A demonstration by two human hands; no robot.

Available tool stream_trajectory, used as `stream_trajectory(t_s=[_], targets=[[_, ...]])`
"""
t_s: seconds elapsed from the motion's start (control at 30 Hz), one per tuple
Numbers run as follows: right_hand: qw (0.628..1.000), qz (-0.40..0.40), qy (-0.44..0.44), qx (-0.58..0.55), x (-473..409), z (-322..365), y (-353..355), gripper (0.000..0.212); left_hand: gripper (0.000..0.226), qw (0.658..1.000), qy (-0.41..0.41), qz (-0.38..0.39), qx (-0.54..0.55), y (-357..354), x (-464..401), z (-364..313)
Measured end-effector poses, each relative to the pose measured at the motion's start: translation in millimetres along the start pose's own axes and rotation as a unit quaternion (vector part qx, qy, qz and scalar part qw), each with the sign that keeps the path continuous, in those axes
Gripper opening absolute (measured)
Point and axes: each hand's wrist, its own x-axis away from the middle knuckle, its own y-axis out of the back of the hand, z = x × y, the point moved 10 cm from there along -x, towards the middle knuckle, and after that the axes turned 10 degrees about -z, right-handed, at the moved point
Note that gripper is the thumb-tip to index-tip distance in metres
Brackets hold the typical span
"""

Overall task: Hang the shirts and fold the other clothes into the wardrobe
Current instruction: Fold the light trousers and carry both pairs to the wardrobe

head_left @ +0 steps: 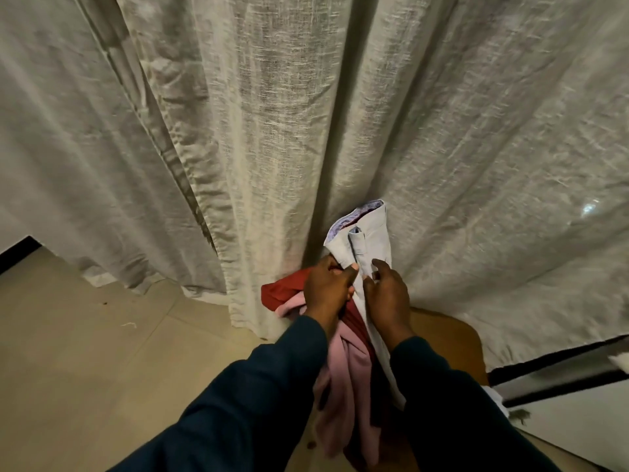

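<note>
Both hands hold up a light grey pair of trousers (369, 240) by the waistband, which has a striped lining and a belt loop. My left hand (326, 291) grips the left side of the band. My right hand (386, 291) pinches the cloth just right of the belt loop. The trouser leg hangs down between my dark sleeves. Under my hands lies a heap with a red garment (289, 289) and a pink garment (343, 376), on a brown wooden surface (449, 342). No wardrobe is in view.
A pale linen curtain (306, 114) fills the view ahead and reaches the beige tiled floor (85, 335) at left. A black-framed edge (558, 366) runs along the lower right, with a white surface below it.
</note>
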Motion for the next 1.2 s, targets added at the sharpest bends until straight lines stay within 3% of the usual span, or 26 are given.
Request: stream_trajectory(t_s=[0.1, 0.23, 0.37, 0.5, 0.57, 0.6, 0.67, 0.7, 0.8, 0.87, 0.93, 1.0, 1.13, 1.2], targets=[[0.999, -0.031, 0.024, -0.022, -10, -5, 14, 0.015, 0.016, 0.993, -0.107, 0.003, -0.051, -6, 4, -20], [0.985, -0.113, -0.021, -0.129, -25, -30, 91, 0.009, 0.024, 0.996, -0.070, 0.026, 0.052, -21, 22, -29], [0.965, -0.159, 0.029, -0.205, -47, -36, 220, 0.015, 0.004, 0.986, -0.102, -0.020, 0.133, -34, 51, -94], [0.914, -0.270, 0.057, -0.297, -52, -34, 386, 0.013, 0.012, 0.941, -0.229, -0.051, 0.242, -28, 100, -213], [0.904, -0.272, 0.088, -0.317, -46, -23, 441, 0.003, 0.029, 0.941, -0.301, 0.012, 0.155, -50, 134, -254], [0.911, -0.242, 0.094, -0.319, -42, -16, 453, 0.009, 0.029, 0.942, -0.319, 0.058, 0.086, -70, 148, -260], [0.926, -0.166, 0.108, -0.320, -38, -3, 464, 0.014, 0.017, 0.940, -0.329, 0.088, 0.031, -96, 165, -263], [0.918, -0.157, 0.121, -0.345, -37, 3, 474, 0.011, 0.015, 0.936, -0.340, 0.068, 0.057, -99, 172, -273], [0.858, -0.222, 0.096, -0.453, -48, -11, 496, 0.008, 0.017, 0.915, -0.377, -0.013, 0.145, -98, 167, -297], [0.891, -0.139, 0.116, -0.416, -52, 1, 464, 0.009, 0.002, 0.928, -0.370, 0.024, 0.045, -127, 161, -290], [0.913, -0.055, 0.157, -0.372, -49, 23, 429, 0.011, 0.004, 0.933, -0.353, 0.058, 0.033, -145, 159, -279], [0.899, -0.064, 0.166, -0.400, -59, 24, 424, 0.017, 0.005, 0.924, -0.375, 0.051, 0.064, -147, 173, -296], [0.860, -0.074, 0.114, -0.492, -84, 14, 414, 0.019, 0.007, 0.919, -0.379, -0.050, 0.099, -105, 155, -317], [0.872, -0.092, 0.116, -0.466, -88, 11, 406, 0.016, 0.013, 0.923, -0.370, -0.073, 0.074, -81, 136, -317]])
